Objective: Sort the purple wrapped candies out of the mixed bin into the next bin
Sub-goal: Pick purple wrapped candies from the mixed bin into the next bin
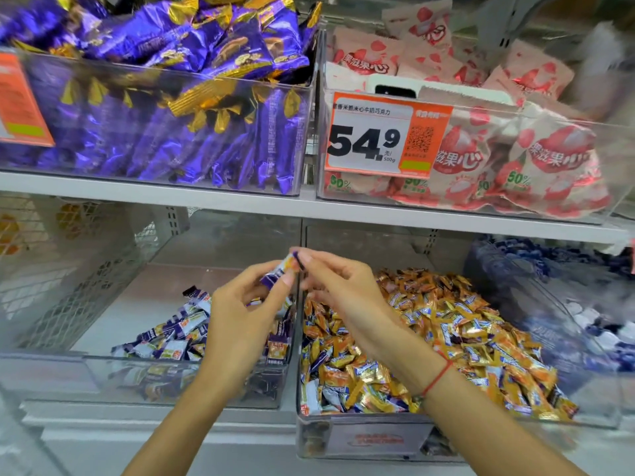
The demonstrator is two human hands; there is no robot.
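A small purple-and-white wrapped candy [283,267] is held up between both hands, above the divider of the two lower bins. My left hand [244,317] pinches its lower end and my right hand [340,290] pinches its upper end. Below my right hand, the mixed bin [364,438] is full of orange and gold candies with a few purple ones among them. The clear bin to its left [68,369] holds a smaller heap of purple-and-white candies [171,334] at its front right.
On the upper shelf stand a bin of large purple packets [165,97] and a bin of pink packets [498,156] with an orange price tag [385,132]. A bin of blue-and-white candies [567,304] stands at the lower right. A wire mesh panel [68,269] lies at the left.
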